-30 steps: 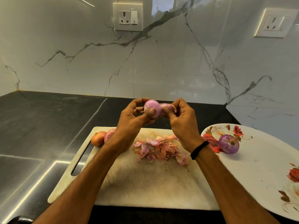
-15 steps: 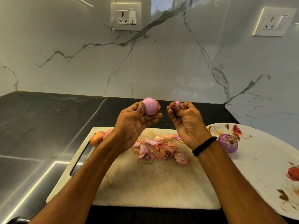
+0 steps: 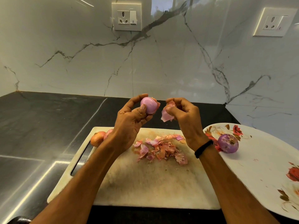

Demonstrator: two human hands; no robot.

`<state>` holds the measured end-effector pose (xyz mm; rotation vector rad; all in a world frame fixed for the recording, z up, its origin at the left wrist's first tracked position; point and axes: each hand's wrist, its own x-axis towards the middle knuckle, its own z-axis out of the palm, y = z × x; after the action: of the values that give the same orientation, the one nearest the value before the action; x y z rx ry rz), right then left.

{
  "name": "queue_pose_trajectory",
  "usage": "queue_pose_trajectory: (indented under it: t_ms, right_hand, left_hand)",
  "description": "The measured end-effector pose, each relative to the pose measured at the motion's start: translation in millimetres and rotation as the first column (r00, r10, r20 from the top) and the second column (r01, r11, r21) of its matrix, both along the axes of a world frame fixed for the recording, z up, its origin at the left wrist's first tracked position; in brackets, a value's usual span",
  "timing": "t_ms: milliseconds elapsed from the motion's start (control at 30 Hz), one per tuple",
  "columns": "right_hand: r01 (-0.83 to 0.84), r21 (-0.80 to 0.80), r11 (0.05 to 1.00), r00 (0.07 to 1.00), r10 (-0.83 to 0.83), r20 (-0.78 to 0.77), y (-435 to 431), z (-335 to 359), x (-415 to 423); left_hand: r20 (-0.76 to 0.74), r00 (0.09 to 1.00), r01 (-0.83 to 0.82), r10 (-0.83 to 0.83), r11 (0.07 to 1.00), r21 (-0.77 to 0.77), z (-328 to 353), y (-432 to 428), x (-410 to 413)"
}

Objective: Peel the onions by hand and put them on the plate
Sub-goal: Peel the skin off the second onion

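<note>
My left hand [image 3: 129, 120] grips a pale pink, mostly peeled onion [image 3: 148, 105] above the far edge of the white cutting board [image 3: 145, 188]. Just right of it, my right hand [image 3: 184, 117] pinches a torn strip of pink onion skin [image 3: 167, 116], apart from the onion. A heap of peels [image 3: 161, 147] lies on the board below. One peeled purple onion [image 3: 228, 143] sits on the flowered white plate [image 3: 262, 172] at the right. Two unpeeled onions [image 3: 97, 138] rest at the board's far left corner, partly behind my left wrist.
The board lies on a dark stone counter [image 3: 40, 126] backed by a marble wall with two wall sockets [image 3: 127, 16]. The plate overlaps the counter's right side, next to the board. A dark object [image 3: 19, 220] shows at the bottom left corner.
My hands have pulled apart: the right hand tore a strip of skin off the onion and now holds it free. Both hands rose slightly.
</note>
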<state>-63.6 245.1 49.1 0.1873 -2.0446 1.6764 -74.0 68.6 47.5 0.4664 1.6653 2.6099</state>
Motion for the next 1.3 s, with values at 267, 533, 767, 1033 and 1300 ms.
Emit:
queue_pose_trajectory:
  t_ms: [267, 533, 767, 1033, 1300]
  right_hand:
    - [-0.031, -0.058, 0.998, 1.000, 0.031, 0.001, -14.8, -1.5, 2.1]
    - [0.103, -0.016, 0.995, 0.994, -0.103, -0.033, -15.3, -10.1, -5.2]
    - [0.108, -0.032, 0.994, 0.994, -0.108, -0.022, -20.1, -9.1, -6.5]
    - [0.173, 0.020, 0.985, 0.984, -0.172, -0.049, -6.3, -8.8, -6.2]
    - [0.185, 0.191, 0.964, 0.960, -0.136, -0.244, -8.8, -5.5, -0.3]
  left_hand:
    - [-0.061, 0.998, -0.024, 0.016, 0.991, -0.129, -1.1, 5.3, 4.1]
    - [-0.141, 0.989, -0.075, 0.038, 0.961, -0.267, -4.0, 6.6, 6.0]
    - [-0.039, 0.999, 0.027, -0.033, 0.990, -0.138, -3.6, 12.8, 7.8]
    - [0.058, 0.997, 0.041, -0.042, 0.999, 0.026, 5.1, 7.0, 6.9]
    - [0.072, 0.993, -0.092, 0.098, 0.992, -0.086, 1.2, 7.4, 1.2]
